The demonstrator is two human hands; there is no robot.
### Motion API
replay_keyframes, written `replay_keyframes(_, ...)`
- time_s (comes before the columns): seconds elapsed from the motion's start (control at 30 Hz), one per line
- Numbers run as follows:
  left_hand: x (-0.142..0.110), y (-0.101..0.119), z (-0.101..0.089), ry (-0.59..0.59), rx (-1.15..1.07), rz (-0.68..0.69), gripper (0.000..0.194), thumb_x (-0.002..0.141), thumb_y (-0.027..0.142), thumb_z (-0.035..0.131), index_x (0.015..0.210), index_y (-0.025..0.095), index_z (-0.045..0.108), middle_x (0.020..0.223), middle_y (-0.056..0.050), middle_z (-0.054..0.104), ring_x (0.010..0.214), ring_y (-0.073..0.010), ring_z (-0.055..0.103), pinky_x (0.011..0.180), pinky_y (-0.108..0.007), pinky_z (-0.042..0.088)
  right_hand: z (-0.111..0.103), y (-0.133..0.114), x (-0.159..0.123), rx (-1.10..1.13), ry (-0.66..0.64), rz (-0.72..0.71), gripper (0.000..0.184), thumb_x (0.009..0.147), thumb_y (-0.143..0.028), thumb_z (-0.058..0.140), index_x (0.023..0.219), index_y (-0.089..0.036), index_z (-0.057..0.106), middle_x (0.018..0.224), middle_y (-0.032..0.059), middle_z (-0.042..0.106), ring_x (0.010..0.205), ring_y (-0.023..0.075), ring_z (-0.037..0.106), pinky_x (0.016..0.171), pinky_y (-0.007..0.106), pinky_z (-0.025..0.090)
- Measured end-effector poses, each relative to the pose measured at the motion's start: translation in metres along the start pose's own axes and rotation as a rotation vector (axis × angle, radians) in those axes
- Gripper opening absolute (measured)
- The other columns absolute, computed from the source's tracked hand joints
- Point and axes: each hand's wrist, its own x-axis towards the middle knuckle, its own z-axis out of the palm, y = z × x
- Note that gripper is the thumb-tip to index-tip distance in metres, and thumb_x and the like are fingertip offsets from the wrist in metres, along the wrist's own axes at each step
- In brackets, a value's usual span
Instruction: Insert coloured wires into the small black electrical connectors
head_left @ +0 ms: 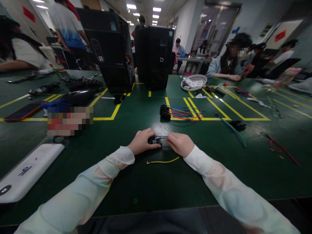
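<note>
My left hand (142, 141) is closed around a small black connector block (156, 141), thumb below and fingers above. Blue and yellow wires (162, 138) run from the block toward my right hand (179, 143), which pinches them between thumb and fingers. How the wires sit in the block is too small to tell. On the green table just below my hands lies a loose yellow wire (164, 161) with a metal terminal at its left end. Beyond my hands rest black connectors (165, 112) with several blue, red and black wires leading off to the right.
Two black computer towers (153, 58) stand at the back. To the right are a white basket (193, 82), blue and green wires (234, 129) and a red wire (284, 149). A white panel (31, 172) lies left. A person (231, 58) sits across the table.
</note>
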Motion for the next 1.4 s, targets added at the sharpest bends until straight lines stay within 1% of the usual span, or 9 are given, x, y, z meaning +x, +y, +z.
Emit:
replay_keyframes(0.2,-0.0001,-0.0005,0.0002,-0.007,-0.013,-0.02,0.043,0.071,0.06,0.055,0.091,0.021,0.056,0.091,-0.001,0.052,0.085,-0.0182,0.051,0.073,-0.03,0.033,-0.0002,0.0025,-0.0015,0.043,-0.07,-0.013,0.021,0.09,-0.028,0.038,0.078,-0.018,0.052,0.071,-0.0002,0.057,0.058,0.0094,0.045,0.053,0.025,0.021)
replay_keyframes(0.37,0.0003,-0.0004,0.0006,-0.003,-0.012,-0.018,0.044,0.071,0.061,0.055,0.09,0.021,0.055,0.092,-0.001,0.052,0.085,-0.0187,0.05,0.073,-0.03,0.033,-0.0006,0.0004,-0.0003,-0.016,-0.021,0.009,0.024,0.091,-0.027,0.035,0.077,-0.018,0.053,0.071,0.0013,0.057,0.058,0.0098,0.045,0.055,0.026,0.021)
replay_keyframes(0.47,0.0008,-0.0004,0.0005,-0.003,-0.011,-0.016,0.043,0.071,0.06,0.055,0.089,0.021,0.055,0.091,0.0,0.052,0.084,-0.0186,0.051,0.072,-0.03,0.033,-0.0006,-0.0008,0.0002,-0.018,-0.019,0.031,0.025,0.092,-0.027,0.034,0.078,-0.017,0.053,0.072,0.0023,0.057,0.059,0.01,0.046,0.055,0.026,0.021)
replay_keyframes(0.67,0.0004,-0.0002,-0.0001,-0.004,-0.013,-0.015,0.043,0.071,0.06,0.056,0.09,0.021,0.056,0.091,-0.001,0.052,0.085,-0.0188,0.051,0.073,-0.03,0.033,0.0016,0.002,-0.0017,0.048,-0.126,0.03,0.021,0.09,-0.032,0.038,0.082,-0.018,0.051,0.073,0.001,0.058,0.058,0.0099,0.046,0.053,0.025,0.02)
replay_keyframes(0.73,0.0002,0.0,-0.0001,-0.005,-0.013,-0.017,0.043,0.071,0.06,0.056,0.09,0.021,0.056,0.091,-0.001,0.052,0.085,-0.0187,0.051,0.072,-0.03,0.033,0.0021,0.0023,-0.0014,0.051,-0.134,0.031,0.022,0.09,-0.034,0.038,0.082,-0.018,0.051,0.072,0.001,0.058,0.058,0.0099,0.046,0.053,0.025,0.019)
replay_keyframes(0.93,0.0005,0.0002,0.0003,-0.002,-0.009,-0.009,0.043,0.071,0.06,0.055,0.091,0.021,0.056,0.092,-0.001,0.052,0.087,-0.0188,0.051,0.073,-0.03,0.033,0.0012,-0.0002,0.0014,-0.003,-0.044,0.065,0.026,0.092,-0.032,0.034,0.078,-0.017,0.052,0.071,0.0021,0.058,0.059,0.0102,0.046,0.054,0.025,0.02)
replay_keyframes(1.17,-0.0001,-0.0003,-0.0004,-0.01,-0.009,-0.018,0.044,0.071,0.06,0.055,0.092,0.021,0.056,0.093,-0.001,0.052,0.088,-0.0196,0.05,0.074,-0.03,0.033,0.0021,0.0009,0.0007,0.02,-0.068,0.013,0.023,0.09,-0.031,0.037,0.078,-0.018,0.051,0.068,0.0006,0.058,0.056,0.01,0.045,0.053,0.025,0.019)
replay_keyframes(1.33,0.0002,0.0002,-0.0009,-0.022,-0.011,-0.034,0.044,0.071,0.06,0.055,0.091,0.022,0.056,0.093,-0.001,0.052,0.086,-0.0192,0.05,0.074,-0.03,0.033,0.0038,0.0002,0.0016,-0.043,0.025,0.004,0.028,0.092,-0.031,0.034,0.074,-0.017,0.052,0.068,0.0025,0.058,0.058,0.0109,0.046,0.057,0.026,0.022)
replay_keyframes(1.4,0.0004,0.0004,-0.0008,-0.023,-0.007,-0.032,0.044,0.071,0.06,0.055,0.091,0.021,0.056,0.093,-0.001,0.052,0.086,-0.0192,0.05,0.073,-0.03,0.033,0.0043,0.0004,0.0018,-0.042,0.029,-0.001,0.028,0.092,-0.031,0.034,0.074,-0.017,0.052,0.068,0.0024,0.058,0.058,0.0108,0.046,0.057,0.026,0.022)
